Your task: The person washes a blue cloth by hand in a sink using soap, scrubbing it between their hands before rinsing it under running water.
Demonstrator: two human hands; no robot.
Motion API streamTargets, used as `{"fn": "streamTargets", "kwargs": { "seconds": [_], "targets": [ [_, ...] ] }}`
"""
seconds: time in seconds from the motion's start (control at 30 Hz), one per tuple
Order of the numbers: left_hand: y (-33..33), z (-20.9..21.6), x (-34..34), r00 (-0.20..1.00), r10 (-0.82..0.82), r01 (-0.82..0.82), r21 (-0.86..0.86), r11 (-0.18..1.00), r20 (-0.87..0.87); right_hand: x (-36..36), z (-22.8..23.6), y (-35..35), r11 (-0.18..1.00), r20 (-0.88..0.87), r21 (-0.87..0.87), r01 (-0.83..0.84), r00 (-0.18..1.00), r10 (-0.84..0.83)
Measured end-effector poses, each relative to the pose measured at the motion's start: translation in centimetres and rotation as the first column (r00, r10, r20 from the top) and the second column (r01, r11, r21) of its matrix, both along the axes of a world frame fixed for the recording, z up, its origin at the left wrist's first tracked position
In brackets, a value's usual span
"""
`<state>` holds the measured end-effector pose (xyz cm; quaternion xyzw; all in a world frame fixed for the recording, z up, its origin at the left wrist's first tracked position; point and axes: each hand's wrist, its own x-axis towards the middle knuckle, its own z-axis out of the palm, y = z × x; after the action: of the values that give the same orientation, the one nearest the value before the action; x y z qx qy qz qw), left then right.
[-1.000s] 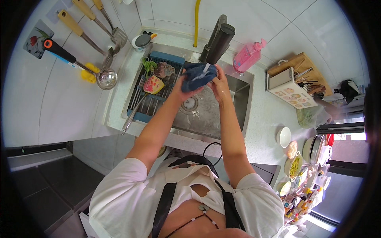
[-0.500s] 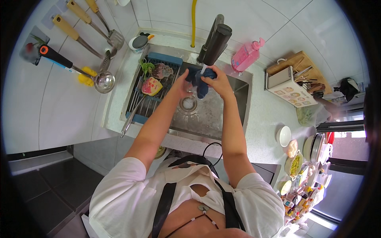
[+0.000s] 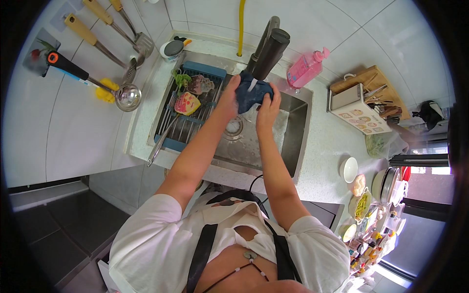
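Both hands hold a wet dark blue cloth [image 3: 250,97] beneath the running stream of the black tap [image 3: 271,52]. My left hand [image 3: 227,101] grips the cloth's left edge, with the thumb up along it. On the other edge, my right hand [image 3: 267,108] has its fingers closed on the fabric. The cloth is spread between the hands, above the steel sink [image 3: 244,146]. Below it lies the round drain [image 3: 234,128]. Parts of the fingers are hidden behind the cloth.
A blue-ended drying rack [image 3: 176,143] spans the sink's left side, carrying two patterned sponges, greens and a metal-handled utensil. A pink soap bottle [image 3: 304,71] stands behind right. Farther right are a knife holder [image 3: 352,108] and a white bowl [image 3: 349,169]. Ladles and turners hang at left.
The cloth was bunched and hanging down; now it is spread wider between my hands. My right hand has moved down and turned so its fingers point upward.
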<state>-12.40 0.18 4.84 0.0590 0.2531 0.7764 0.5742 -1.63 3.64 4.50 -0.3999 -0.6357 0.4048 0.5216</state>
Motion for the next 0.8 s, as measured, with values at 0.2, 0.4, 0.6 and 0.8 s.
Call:
{"fn": "streamTargets", "kwargs": {
  "seconds": [0.2,0.4,0.6,0.8],
  "targets": [
    [2.7,-0.7,-1.9,0.975,0.054,-0.082,-0.127,0.989,-0.213,-1.2,0.3,-2.9,0.935,0.113,0.340,-0.103,0.991,0.068],
    [2.2,0.7,-0.9,0.943,0.022,-0.070,-0.133,0.989,-0.331,-3.2,1.9,-1.8,0.957,0.008,0.288,-0.028,1.000,0.027],
    [0.9,2.1,-0.7,0.849,-0.027,-0.098,-0.208,0.973,-0.528,-4.5,4.0,-1.0,0.999,-0.056,0.035,0.001,0.998,0.001],
    [-0.2,0.9,0.3,0.954,-0.119,0.016,-0.349,0.937,-0.276,-2.4,1.5,2.6,0.994,0.262,0.019,-0.107,0.960,0.099]
  ]
}}
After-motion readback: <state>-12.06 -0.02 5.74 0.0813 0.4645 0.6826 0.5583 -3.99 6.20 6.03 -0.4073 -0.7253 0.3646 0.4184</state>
